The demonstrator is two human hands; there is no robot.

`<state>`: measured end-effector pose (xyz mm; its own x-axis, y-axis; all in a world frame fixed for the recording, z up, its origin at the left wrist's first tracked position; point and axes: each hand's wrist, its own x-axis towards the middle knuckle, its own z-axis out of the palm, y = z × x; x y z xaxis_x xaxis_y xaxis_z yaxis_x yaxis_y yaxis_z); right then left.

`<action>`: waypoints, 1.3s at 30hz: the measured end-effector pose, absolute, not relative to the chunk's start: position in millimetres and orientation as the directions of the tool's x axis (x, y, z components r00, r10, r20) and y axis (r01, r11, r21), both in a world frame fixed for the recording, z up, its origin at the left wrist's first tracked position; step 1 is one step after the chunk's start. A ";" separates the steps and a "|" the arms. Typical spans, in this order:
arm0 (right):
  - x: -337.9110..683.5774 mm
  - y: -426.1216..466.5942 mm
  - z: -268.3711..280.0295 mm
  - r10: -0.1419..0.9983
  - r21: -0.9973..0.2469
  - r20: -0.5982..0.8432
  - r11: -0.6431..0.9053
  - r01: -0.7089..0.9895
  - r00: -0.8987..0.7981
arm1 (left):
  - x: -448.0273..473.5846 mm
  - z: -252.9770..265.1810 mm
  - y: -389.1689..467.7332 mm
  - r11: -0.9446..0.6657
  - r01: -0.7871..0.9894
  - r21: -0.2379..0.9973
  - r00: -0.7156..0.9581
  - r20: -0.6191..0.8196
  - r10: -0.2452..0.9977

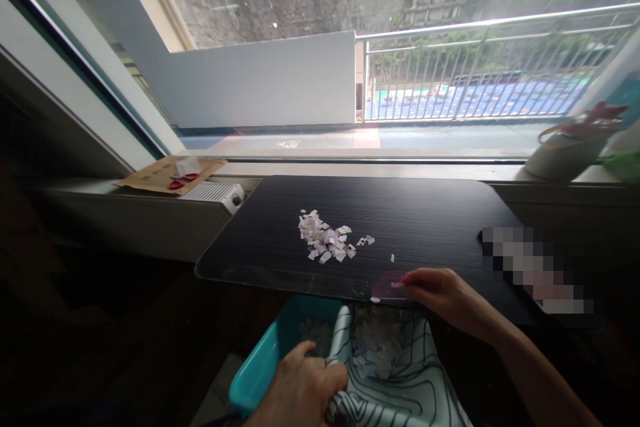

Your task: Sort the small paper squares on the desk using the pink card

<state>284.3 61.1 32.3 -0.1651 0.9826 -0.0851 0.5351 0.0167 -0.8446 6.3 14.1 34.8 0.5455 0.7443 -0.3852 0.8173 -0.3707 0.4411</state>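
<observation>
right hand (433, 288) pinches a thin paper scrap (397, 285)
left hand (303, 380) clamps wavy-striped cloth (425, 383); smooth teal tub (255, 365) beside that grip, wood-grained black table (425, 213) under the pinch.

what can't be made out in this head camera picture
All in the head view:
Any marks on the heaped paper scraps: too small.
The object at the right of the black table: pixelated.
Whether the right hand pinches or merely touches the pale piece: too small.
Part of the teal bin's inside: hidden by the left hand.
The striped cloth's lower end: cut off by the bottom edge.
</observation>
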 end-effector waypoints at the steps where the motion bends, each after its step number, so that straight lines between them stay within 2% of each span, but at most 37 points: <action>1: 286.0 60.3 32.4 0.980 -0.841 -0.088 0.024 0.541 -0.180 | 6.0 34.1 14.0 -0.370 0.818 0.441 0.545 -0.386 0.745; 4: 297.4 63.8 28.7 0.990 -0.856 -0.041 0.034 0.515 -0.132 | 6.5 31.5 14.3 -0.366 0.824 0.433 0.537 -0.390 0.748; 8: 317.5 81.6 15.2 0.985 -0.849 0.085 -0.009 0.529 0.153 | 8.9 28.1 17.3 -0.386 0.807 0.447 0.566 -0.399 0.722; 10: 322.8 85.6 10.5 0.973 -0.821 0.110 -0.025 0.570 0.202 | 9.5 26.2 18.5 -0.403 0.798 0.449 0.581 -0.391 0.714; 16: 316.4 69.0 18.8 0.989 -0.833 -0.068 0.017 0.553 -0.132 | 10.1 27.5 16.8 -0.394 0.804 0.446 0.573 -0.400 0.715; 21: 306.9 69.1 21.6 1.000 -0.822 -0.027 -0.014 0.569 -0.015 | 13.2 35.1 19.2 -0.376 0.821 0.430 0.548 -0.408 0.730; 25: 299.2 59.3 21.9 0.984 -0.796 -0.073 0.040 0.604 -0.162 | 10.7 32.2 20.2 -0.351 0.805 0.478 0.562 -0.425 0.709; 29: 296.4 58.1 25.6 0.979 -0.775 -0.039 0.095 0.625 -0.198 | 6.4 27.5 16.6 -0.375 0.801 0.466 0.570 -0.403 0.716; 31: 295.0 72.2 25.6 0.987 -0.774 0.010 0.111 0.623 -0.163 | 4.7 25.6 14.9 -0.398 0.801 0.447 0.570 -0.370 0.734; 35: 291.1 116.4 17.9 0.991 -0.764 0.136 0.099 0.637 0.010 | 0.6 21.9 14.7 -0.428 0.787 0.444 0.588 -0.332 0.737; 39: 292.9 130.0 11.7 0.987 -0.760 0.156 0.105 0.641 0.024 | -6.7 17.5 15.1 -0.436 0.800 0.413 0.576 -0.325 0.750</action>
<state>292.9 130.0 11.7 0.0241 0.9874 0.1562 0.6414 0.1046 -0.7601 -6.7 15.1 17.5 0.5762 0.7499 -0.3251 0.7999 -0.4356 0.4129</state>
